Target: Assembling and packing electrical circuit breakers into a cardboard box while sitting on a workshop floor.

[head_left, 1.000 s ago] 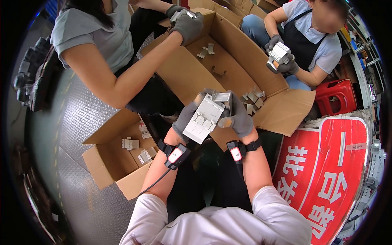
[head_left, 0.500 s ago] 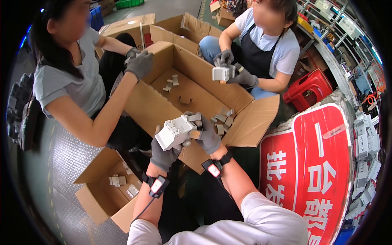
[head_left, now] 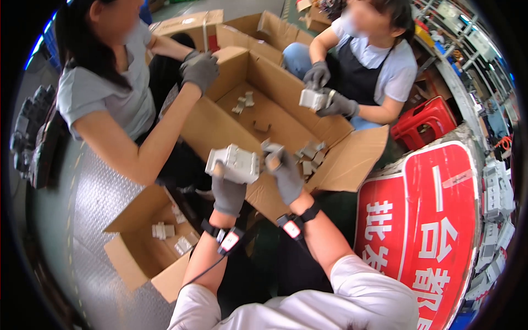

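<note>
A small cardboard box (head_left: 124, 261) with white parts (head_left: 163, 230) inside sits on the metal floor (head_left: 98, 190) at far left, below a co-worker in a pale gray top (head_left: 113, 99) whose gloved hand (head_left: 199, 71) is raised over a large carton (head_left: 212, 129). At center, the wearer's gray-gloved left hand (head_left: 228, 195) grips a white block (head_left: 235, 163), thumb pressed on the near face, fingers mostly hidden beneath, forearm rising almost straight from the lower edge. Just beside the block, apart from it, is the right hand (head_left: 287, 176), its forearm slanting up and leftward, thumb and fingers drawn close together; blur leaves it unclear whether the pale gray shape (head_left: 270, 146) at their tips is a separate piece, so that grip cannot be told. The work appears to be two-handed handling of the block, and the pose calls for a steady left hold and careful right fingertips. Bent metal pieces (head_left: 311, 157) lie in the carton; at right, another co-worker in a dark apron (head_left: 357, 71) holds a similar block (head_left: 312, 99).
</note>
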